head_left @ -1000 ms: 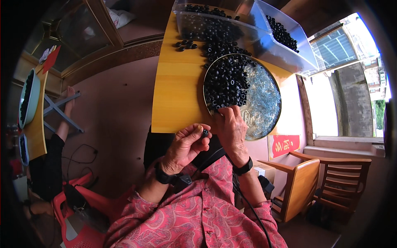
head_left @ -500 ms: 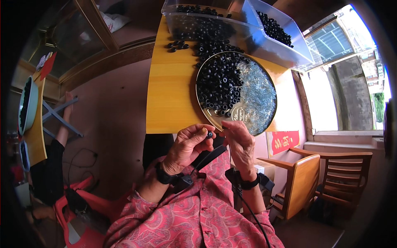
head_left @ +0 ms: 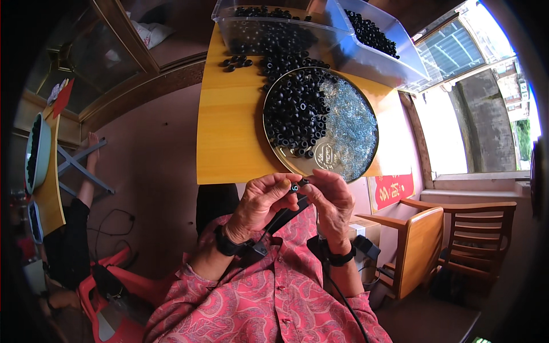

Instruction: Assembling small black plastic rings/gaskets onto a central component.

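Observation:
In front of my chest, close to the table's near edge, my two hands meet at the fingertips. My left hand [head_left: 260,200] pinches a small black ring-shaped piece [head_left: 294,187] with a pale circle at its open end. Another small black piece [head_left: 304,182] sits between the thumb and fingers of my right hand [head_left: 331,200], right against the first; whether the two are joined I cannot tell. Beyond the hands lies a round shiny tray [head_left: 296,164]. Black ring-shaped pieces [head_left: 297,111] fill its left side, and small clear bluish pieces [head_left: 351,128] are heaped on its right.
Clear plastic bins [head_left: 377,71] with black pieces stand at the back of the yellow table [head_left: 226,137], with loose pieces spilled nearby. Wooden chairs [head_left: 420,251] stand at right by a window. At far left, another person [head_left: 66,240] sits near a red plastic chair [head_left: 86,297].
My right hand has come left and slightly down, bringing its black piece against the one in my left hand. The view has shifted a little, so the table and tray appear further left.

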Motion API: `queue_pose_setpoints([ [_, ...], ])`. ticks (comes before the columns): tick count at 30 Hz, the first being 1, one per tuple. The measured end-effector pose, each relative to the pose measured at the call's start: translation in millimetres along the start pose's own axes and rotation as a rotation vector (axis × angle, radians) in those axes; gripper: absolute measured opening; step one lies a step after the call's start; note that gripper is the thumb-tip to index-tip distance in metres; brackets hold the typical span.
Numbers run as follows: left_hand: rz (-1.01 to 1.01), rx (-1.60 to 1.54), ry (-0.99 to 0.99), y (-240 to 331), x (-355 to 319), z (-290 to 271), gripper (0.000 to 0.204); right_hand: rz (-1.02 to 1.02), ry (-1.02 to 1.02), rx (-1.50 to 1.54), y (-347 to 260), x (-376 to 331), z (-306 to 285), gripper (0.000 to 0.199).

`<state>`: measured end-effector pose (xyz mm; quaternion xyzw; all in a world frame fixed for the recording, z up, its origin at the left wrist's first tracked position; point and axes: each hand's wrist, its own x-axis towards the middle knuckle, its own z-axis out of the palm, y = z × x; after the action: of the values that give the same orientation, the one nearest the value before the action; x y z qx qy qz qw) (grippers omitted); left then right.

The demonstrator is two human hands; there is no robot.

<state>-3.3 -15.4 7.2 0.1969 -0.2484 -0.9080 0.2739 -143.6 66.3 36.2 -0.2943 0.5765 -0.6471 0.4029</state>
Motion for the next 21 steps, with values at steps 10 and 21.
queue_pose_setpoints([
  [10,0.007,-0.005,-0.004,-4.2,-1.3,-3.2,0.025,0.033,0.011,-0.070,-0.1,-2.9,0.5,0.017],
  [21,-0.024,0.003,0.011,-1.0,-3.9,-0.5,0.026,0.060,0.002,0.027,1.9,-3.5,0.2,0.019],
])
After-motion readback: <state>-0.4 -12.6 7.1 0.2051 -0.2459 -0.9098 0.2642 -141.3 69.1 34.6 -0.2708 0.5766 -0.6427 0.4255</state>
